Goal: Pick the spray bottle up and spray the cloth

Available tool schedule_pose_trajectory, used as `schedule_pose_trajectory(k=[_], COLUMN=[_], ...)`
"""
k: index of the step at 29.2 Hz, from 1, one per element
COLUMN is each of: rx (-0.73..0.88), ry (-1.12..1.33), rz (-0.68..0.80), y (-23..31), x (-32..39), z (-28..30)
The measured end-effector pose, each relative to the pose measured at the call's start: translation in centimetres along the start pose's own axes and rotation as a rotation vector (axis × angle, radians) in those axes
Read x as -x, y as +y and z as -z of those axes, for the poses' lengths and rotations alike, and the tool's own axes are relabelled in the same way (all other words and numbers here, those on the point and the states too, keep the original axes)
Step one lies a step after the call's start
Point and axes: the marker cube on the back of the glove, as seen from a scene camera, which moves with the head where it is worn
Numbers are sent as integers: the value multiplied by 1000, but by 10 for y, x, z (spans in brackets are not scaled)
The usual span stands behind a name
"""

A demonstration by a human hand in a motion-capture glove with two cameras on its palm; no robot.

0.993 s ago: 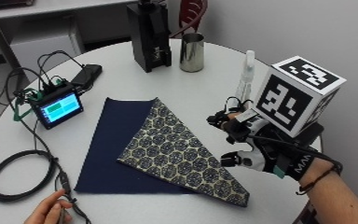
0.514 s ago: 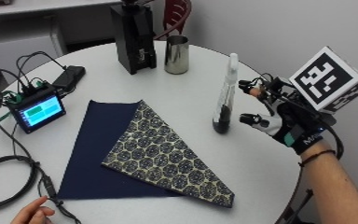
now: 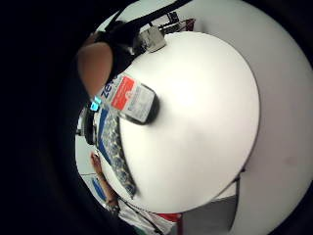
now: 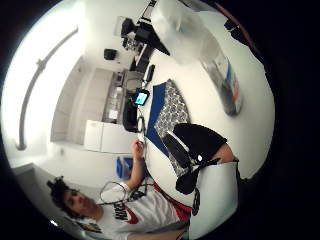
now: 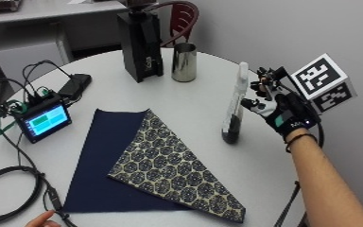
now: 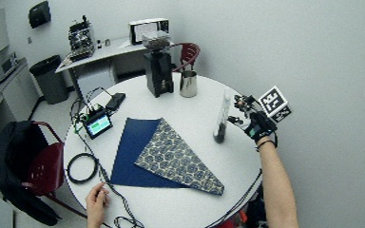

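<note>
Your gloved right hand (image 5: 286,112) hovers just beside the spray bottle (image 5: 234,111), which stands upright on the round white counter (image 5: 194,101), near its edge and apart from the nearest corner of the cloth (image 5: 145,163). Your fingers are spread and relaxed toward the bottle's neck, holding nothing; a visible gap remains between them and the bottle. The step in hand looks like the reach, with the pickup not yet made. The next move likely calls for you to close your fingers round the upper body of the tall, narrow bottle, leaving one free for the trigger, then lift it and turn the nozzle toward the cloth, which lies flat with its patterned half folded over the navy side. A steel cup (image 5: 184,62) and a black stand (image 5: 141,45) sit farther back on the counter.
</note>
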Motion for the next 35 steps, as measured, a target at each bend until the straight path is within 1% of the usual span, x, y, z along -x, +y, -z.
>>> schedule_pose_trajectory(k=[6, 19, 29, 35], rx=[-38, -102, -134, -113], ry=[-212, -374, -407, -400], rz=[-49, -56, -86, -74], y=[-14, -21, -21, -16], x=[-17, -23, -28, -32], z=[-14, -34, -38, -33])
